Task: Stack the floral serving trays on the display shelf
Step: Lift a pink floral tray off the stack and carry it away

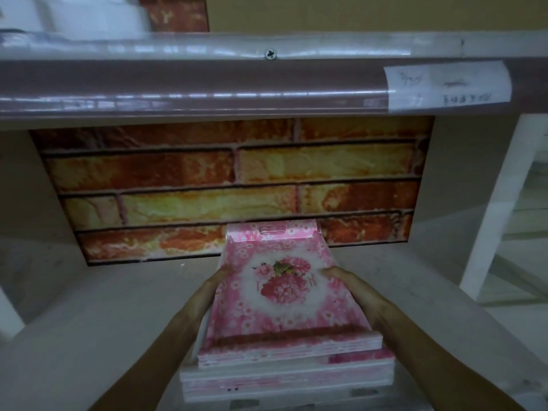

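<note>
A pile of pink floral serving trays [281,295] lies on the pale display shelf [103,307], its far end near the brick-patterned back panel. The upper few trays sit slightly askew on a lower, wider pile [287,378] at the shelf's front edge. My left hand [212,289] grips the left rim of the upper trays, thumb on the rim. My right hand [353,289] grips the right rim, thumb on the inside. The top tray shows a red flower bouquet in its middle and a handle slot at its far end.
An upper shelf edge [267,81] wrapped in clear plastic runs across above, with a paper label [447,84] at its right. A brick-patterned panel [231,185] forms the back. A white post [498,209] stands at the right. Bare shelf surface lies on both sides of the trays.
</note>
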`<act>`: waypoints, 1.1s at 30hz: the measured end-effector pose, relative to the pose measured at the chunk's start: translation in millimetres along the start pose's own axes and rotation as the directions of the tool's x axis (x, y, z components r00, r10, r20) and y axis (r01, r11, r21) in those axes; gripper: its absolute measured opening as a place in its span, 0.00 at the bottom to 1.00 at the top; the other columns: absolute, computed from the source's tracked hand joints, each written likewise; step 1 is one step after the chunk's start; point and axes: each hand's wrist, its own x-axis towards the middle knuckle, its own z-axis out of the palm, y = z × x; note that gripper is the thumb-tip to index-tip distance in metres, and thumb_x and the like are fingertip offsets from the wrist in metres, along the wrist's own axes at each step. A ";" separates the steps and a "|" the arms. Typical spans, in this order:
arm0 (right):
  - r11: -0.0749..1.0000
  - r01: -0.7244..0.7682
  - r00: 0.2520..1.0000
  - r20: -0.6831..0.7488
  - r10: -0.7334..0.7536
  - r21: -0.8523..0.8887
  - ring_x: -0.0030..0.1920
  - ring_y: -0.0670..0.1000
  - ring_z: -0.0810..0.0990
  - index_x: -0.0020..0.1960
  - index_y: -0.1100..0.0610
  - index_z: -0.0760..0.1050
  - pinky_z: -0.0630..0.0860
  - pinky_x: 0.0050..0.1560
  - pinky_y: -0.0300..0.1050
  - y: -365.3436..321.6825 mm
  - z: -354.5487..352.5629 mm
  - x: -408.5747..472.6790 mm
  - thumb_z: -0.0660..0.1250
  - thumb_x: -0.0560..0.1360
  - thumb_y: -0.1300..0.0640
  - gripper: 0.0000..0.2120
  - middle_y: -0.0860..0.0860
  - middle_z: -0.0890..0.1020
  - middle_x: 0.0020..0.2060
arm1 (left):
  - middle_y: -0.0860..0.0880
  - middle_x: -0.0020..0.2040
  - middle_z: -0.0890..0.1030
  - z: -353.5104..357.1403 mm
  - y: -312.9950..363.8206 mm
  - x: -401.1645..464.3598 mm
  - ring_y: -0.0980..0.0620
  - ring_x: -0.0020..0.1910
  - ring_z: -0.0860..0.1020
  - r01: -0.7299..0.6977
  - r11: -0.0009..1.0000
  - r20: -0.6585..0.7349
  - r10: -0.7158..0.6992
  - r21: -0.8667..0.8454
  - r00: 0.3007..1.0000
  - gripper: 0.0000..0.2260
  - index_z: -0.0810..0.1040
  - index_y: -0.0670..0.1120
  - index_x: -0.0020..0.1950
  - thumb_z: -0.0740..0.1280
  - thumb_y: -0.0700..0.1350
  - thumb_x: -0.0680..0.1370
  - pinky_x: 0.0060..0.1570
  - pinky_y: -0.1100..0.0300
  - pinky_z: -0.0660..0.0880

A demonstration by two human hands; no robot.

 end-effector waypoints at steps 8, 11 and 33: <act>0.971 0.221 0.958 -0.166 -0.233 -0.090 0.52 0.57 0.85 0.61 0.47 0.79 0.78 0.60 0.60 7.9 7.6 -2.1 0.75 0.59 0.46 0.30 0.53 0.86 0.53 | 0.42 0.56 0.84 -14.5 -11.5 -19.4 0.40 0.54 0.83 -0.065 0.995 -0.094 0.058 -0.071 0.994 0.24 0.81 0.47 0.61 0.73 0.59 0.70 0.60 0.44 0.76; 0.931 0.345 0.917 -0.169 -0.361 -0.118 0.51 0.53 0.85 0.62 0.46 0.78 0.81 0.50 0.51 1.3 17.4 -7.1 0.74 0.64 0.51 0.26 0.48 0.86 0.52 | 0.43 0.57 0.84 -15.5 0.2 -39.2 0.41 0.55 0.83 -0.197 0.979 -0.133 0.189 -0.046 0.973 0.19 0.79 0.50 0.63 0.69 0.56 0.75 0.60 0.42 0.75; 0.878 0.477 0.779 0.481 -0.402 -0.039 0.60 0.58 0.81 0.61 0.34 0.76 0.76 0.62 0.61 26.9 173.6 -50.5 0.72 0.62 0.44 0.27 0.49 0.82 0.61 | 0.44 0.59 0.83 -59.5 -23.2 -303.7 0.40 0.55 0.82 -0.391 0.908 -0.685 0.380 0.149 0.621 0.25 0.74 0.54 0.67 0.70 0.62 0.72 0.55 0.42 0.78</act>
